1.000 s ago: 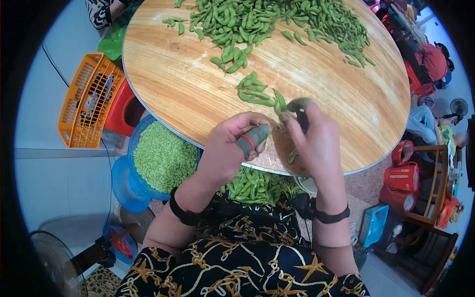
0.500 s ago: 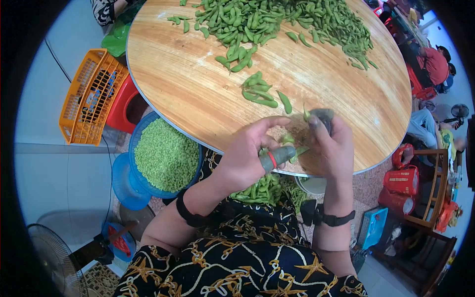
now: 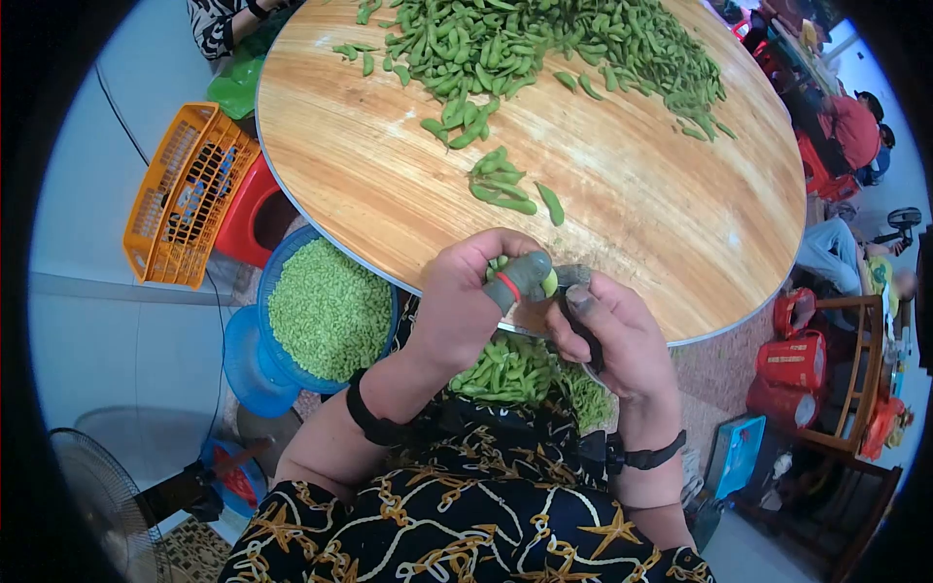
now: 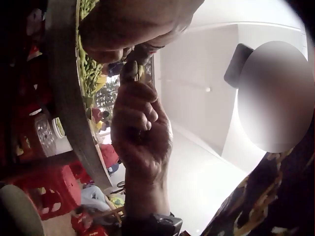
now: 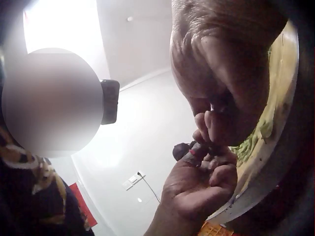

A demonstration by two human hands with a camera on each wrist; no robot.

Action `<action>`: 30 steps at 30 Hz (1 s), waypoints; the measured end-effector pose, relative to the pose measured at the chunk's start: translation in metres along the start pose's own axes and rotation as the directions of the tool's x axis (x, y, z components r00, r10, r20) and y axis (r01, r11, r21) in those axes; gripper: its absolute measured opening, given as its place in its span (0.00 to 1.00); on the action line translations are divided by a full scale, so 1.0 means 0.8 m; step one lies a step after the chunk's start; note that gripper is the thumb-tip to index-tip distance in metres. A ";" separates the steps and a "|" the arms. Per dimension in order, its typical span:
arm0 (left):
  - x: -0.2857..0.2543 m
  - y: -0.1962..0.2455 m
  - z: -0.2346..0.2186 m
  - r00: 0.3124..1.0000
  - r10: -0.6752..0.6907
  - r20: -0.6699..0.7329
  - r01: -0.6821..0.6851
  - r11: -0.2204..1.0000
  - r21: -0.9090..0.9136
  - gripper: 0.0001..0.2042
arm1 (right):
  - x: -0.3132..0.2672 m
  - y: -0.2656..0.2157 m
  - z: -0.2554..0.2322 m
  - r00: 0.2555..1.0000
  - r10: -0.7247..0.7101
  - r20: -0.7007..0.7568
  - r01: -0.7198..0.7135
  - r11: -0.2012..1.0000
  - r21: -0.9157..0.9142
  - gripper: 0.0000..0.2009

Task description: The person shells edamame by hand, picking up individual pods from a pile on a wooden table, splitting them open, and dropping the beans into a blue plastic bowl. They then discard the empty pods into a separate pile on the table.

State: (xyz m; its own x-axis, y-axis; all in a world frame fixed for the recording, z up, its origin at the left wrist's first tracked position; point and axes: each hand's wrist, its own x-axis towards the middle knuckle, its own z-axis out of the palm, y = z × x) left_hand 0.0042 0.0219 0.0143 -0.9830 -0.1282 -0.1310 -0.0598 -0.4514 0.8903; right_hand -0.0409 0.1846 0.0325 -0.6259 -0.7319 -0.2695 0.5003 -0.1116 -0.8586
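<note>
Both hands meet over the near edge of the round wooden table (image 3: 350, 165). My left hand (image 3: 465, 301), its thumb in a grey cover (image 3: 523, 276) with a red band, curls round a green pod (image 3: 550, 283). My right hand (image 3: 622, 335), with dark covers on thumb and finger, closes against the pod's other side; how much of it those fingers hold is hidden. In the left wrist view the right hand (image 4: 142, 123) has its fingers curled near the left thumb. Just beyond the hands lie one loose pod (image 3: 549, 204) and a small group of pods (image 3: 501, 183).
A big heap of pods (image 3: 486, 44) covers the table's far side. Shelled beans (image 3: 328, 309) fill a blue basket at left, beside an orange crate (image 3: 185, 199) and red stool (image 3: 255, 209). More pods (image 3: 501, 369) lie below the table edge. A fan (image 3: 102, 505) stands lower left.
The right hand has moved left and down from the table surface to meet the left hand. The left hand has shifted slightly left and up since half a second ago, its thumb now against a pod.
</note>
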 end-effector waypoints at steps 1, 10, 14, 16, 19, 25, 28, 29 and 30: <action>0.000 -0.001 0.000 1.000 0.005 -0.001 -0.005 1.000 0.000 0.04 | 0.001 -0.001 0.000 1.000 0.013 -0.013 -0.012 1.000 0.028 0.12; 0.007 0.013 0.009 0.994 0.112 0.009 -0.109 0.932 0.345 0.02 | 0.007 0.001 0.001 0.998 -0.035 -0.051 0.038 0.997 0.068 0.09; 0.026 0.016 0.002 0.970 0.061 0.234 -0.072 0.997 0.036 0.04 | 0.006 -0.011 -0.002 1.000 -0.004 0.022 -0.003 0.956 0.292 0.08; 0.031 0.019 0.002 0.936 0.020 0.351 0.026 0.992 -0.125 0.05 | 0.005 -0.015 -0.001 0.999 0.000 0.049 -0.019 0.921 0.390 0.08; 0.036 0.020 0.012 0.934 -0.018 0.357 0.084 0.982 -0.169 0.05 | 0.013 -0.010 -0.009 0.996 -0.080 -0.025 0.084 0.942 0.326 0.06; 0.031 -0.007 0.010 0.997 -0.032 0.068 0.045 0.976 -0.212 0.15 | 0.024 0.004 -0.010 0.829 -0.494 -0.263 0.210 0.711 -0.671 0.04; 0.030 -0.003 0.008 0.995 -0.063 0.079 0.079 0.971 -0.224 0.04 | 0.024 0.001 -0.014 0.868 -0.444 -0.223 0.183 0.703 -0.687 0.04; 0.030 -0.003 0.008 0.994 -0.074 0.086 0.092 0.969 -0.230 0.04 | 0.025 -0.001 -0.014 0.872 -0.455 -0.181 0.198 0.667 -0.718 0.05; 0.031 -0.002 0.007 0.992 -0.084 0.095 0.105 0.966 -0.237 0.04 | 0.026 0.001 -0.015 0.871 -0.455 -0.185 0.198 0.670 -0.715 0.05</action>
State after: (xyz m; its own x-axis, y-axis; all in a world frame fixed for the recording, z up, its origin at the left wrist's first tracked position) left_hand -0.0207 0.0248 0.0119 -0.9865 -0.0054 -0.1636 -0.1196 -0.6587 0.7429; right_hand -0.0607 0.1774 0.0207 -0.8836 -0.4621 0.0750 -0.2163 0.2610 -0.9408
